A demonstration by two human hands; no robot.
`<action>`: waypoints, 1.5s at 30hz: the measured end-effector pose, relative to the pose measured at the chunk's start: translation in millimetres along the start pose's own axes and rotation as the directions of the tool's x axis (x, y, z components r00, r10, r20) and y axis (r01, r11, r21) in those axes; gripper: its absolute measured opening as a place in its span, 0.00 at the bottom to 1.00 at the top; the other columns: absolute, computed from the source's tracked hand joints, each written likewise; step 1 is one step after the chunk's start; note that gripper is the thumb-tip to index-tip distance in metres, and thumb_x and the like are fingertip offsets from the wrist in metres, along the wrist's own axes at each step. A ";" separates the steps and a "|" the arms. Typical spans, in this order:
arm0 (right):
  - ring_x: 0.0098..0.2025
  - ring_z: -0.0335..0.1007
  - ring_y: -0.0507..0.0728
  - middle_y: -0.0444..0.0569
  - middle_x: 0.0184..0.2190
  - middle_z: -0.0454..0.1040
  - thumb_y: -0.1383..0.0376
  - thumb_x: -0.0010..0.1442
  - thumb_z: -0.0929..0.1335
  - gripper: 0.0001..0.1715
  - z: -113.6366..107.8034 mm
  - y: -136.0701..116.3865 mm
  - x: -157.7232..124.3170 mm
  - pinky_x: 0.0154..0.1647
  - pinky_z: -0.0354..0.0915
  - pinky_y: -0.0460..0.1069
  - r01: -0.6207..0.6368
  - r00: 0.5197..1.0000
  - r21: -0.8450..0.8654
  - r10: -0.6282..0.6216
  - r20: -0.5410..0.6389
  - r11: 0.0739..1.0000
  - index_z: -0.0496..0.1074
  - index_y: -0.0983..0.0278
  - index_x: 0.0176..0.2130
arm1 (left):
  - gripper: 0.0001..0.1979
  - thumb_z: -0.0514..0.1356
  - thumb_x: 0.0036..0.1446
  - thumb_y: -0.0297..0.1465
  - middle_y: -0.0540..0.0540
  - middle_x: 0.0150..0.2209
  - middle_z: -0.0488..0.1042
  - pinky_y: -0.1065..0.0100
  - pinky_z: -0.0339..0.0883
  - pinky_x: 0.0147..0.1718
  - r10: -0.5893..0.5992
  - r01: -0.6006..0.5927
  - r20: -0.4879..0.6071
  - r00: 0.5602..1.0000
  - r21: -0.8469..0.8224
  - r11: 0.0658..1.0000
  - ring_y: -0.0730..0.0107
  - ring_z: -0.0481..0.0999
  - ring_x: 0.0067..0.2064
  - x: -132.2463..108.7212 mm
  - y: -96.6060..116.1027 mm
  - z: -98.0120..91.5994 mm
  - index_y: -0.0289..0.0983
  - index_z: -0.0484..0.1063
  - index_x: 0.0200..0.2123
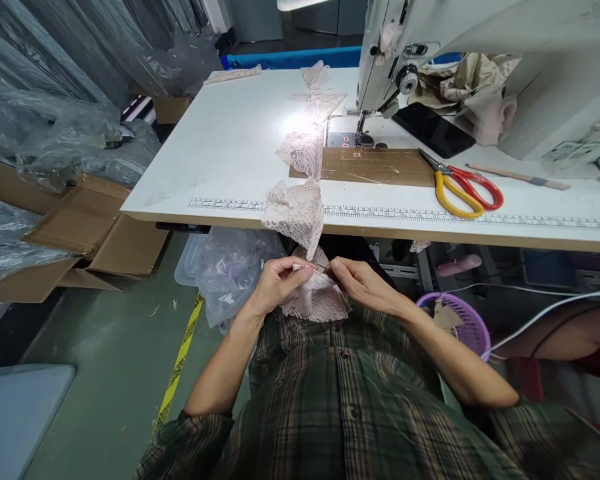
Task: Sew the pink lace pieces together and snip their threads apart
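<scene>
A chain of pale pink lace pieces (300,207) runs down the table from beside the sewing machine and hangs over the front edge into my lap. My left hand (281,283) is closed, pinching the lower lace piece (316,300) near its upper edge. From the right, my right hand (363,283) is closed in a pinch at the same lace. A thin dark sliver (324,268) shows at its fingertips, like a slim tool; its kind is too small to make out. The fingertips of both hands are a short gap apart, just below the table edge.
The sewing machine (380,67) stands at the back right. Red-and-yellow-handled scissors (460,190), a black phone (434,129), a pencil (517,176) and a brown strip (380,167) lie on the table (205,153). A purple basket (473,327) sits below right; open cardboard boxes (80,220) are left.
</scene>
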State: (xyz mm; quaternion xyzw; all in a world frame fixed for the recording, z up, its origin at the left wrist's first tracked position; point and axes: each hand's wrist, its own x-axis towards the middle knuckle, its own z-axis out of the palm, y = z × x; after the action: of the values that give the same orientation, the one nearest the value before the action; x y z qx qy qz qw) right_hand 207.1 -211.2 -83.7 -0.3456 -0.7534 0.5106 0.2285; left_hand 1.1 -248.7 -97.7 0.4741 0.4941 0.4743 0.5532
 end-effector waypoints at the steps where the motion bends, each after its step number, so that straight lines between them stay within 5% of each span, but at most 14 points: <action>1: 0.26 0.52 0.50 0.40 0.22 0.56 0.50 0.70 0.54 0.26 1.1 0.2 3.1 0.28 0.51 0.47 0.007 1.000 -0.003 -0.007 0.000 1.000 0.60 0.62 0.27 | 0.13 0.70 0.48 0.39 0.43 0.36 0.82 0.68 0.71 0.39 0.000 0.000 -0.003 1.000 0.005 1.000 0.64 0.79 0.36 -0.8 0.2 -0.7 0.36 0.81 0.33; 12: 0.25 0.56 0.49 0.40 0.21 0.62 0.48 0.68 0.56 0.27 11.6 2.3 24.8 0.29 0.53 0.46 0.050 0.998 -0.037 -0.051 -0.022 0.998 0.64 0.63 0.28 | 0.13 0.67 0.50 0.40 0.42 0.35 0.82 0.65 0.72 0.41 0.022 -0.022 -0.029 0.999 0.028 0.999 0.62 0.79 0.38 -1.6 -3.1 -1.9 0.35 0.80 0.31; 22: 0.25 0.54 0.50 0.40 0.22 0.60 0.51 0.67 0.59 0.23 18.0 3.7 22.8 0.29 0.51 0.46 0.055 0.994 -0.081 -0.062 -0.090 0.995 0.62 0.62 0.27 | 0.12 0.69 0.48 0.38 0.47 0.27 0.77 0.71 0.66 0.30 -0.026 0.026 -0.066 0.998 -0.006 1.000 0.72 0.72 0.28 -3.3 1.2 2.2 0.34 0.79 0.28; 28: 0.27 0.52 0.49 0.38 0.24 0.58 0.48 0.58 0.69 0.22 29.9 20.9 5.0 0.27 0.54 0.45 0.008 0.998 0.109 -0.015 0.061 0.994 0.63 0.62 0.33 | 0.14 0.67 0.50 0.41 0.45 0.31 0.79 0.69 0.68 0.33 -0.021 0.024 -0.066 0.998 0.056 0.998 0.68 0.75 0.31 -2.5 -3.1 0.4 0.34 0.78 0.30; 32: 0.27 0.53 0.49 0.39 0.25 0.58 0.51 0.59 0.69 0.20 25.2 32.8 -9.7 0.28 0.54 0.45 0.017 0.997 0.067 -0.022 0.072 0.998 0.61 0.62 0.30 | 0.14 0.64 0.54 0.41 0.45 0.32 0.79 0.68 0.68 0.35 0.033 -0.018 -0.052 0.998 0.266 0.964 0.67 0.75 0.33 5.4 -12.0 -1.2 0.35 0.79 0.33; 38: 0.21 0.52 0.49 0.37 0.21 0.61 0.52 0.58 0.70 0.17 7.4 44.7 -17.8 0.25 0.50 0.46 -0.062 0.997 -0.302 0.044 -0.063 0.951 0.63 0.61 0.36 | 0.17 0.67 0.50 0.40 0.45 0.39 0.76 0.65 0.69 0.40 0.275 -0.159 -0.089 0.957 0.632 0.759 0.66 0.76 0.38 19.0 -18.8 4.4 0.37 0.75 0.40; 42: 0.23 0.57 0.50 0.40 0.23 0.65 0.53 0.60 0.68 0.15 0.4 32.6 -10.5 0.27 0.55 0.46 -0.003 0.984 -0.195 -0.031 -0.174 0.981 0.63 0.61 0.36 | 0.13 0.64 0.55 0.41 0.52 0.27 0.71 0.71 0.65 0.30 0.328 -0.153 -0.188 0.926 0.607 0.780 0.74 0.70 0.27 23.0 -4.7 14.8 0.36 0.71 0.32; 45: 0.25 0.59 0.50 0.42 0.25 0.66 0.53 0.61 0.67 0.14 -1.5 16.8 -1.9 0.28 0.58 0.46 0.075 0.962 -0.074 -0.092 -0.256 0.994 0.65 0.62 0.36 | 0.15 0.60 0.59 0.37 0.54 0.20 0.63 0.72 0.59 0.26 0.398 -0.243 -0.107 0.911 0.642 0.728 0.76 0.64 0.23 19.0 3.4 25.8 0.37 0.65 0.23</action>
State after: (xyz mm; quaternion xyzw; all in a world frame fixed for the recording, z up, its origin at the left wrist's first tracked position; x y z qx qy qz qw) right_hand 214.2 -207.7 -98.7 -0.3844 -0.7467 0.4268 0.3352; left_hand 27.8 -230.9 -94.6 0.6462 0.5936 0.4292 0.2140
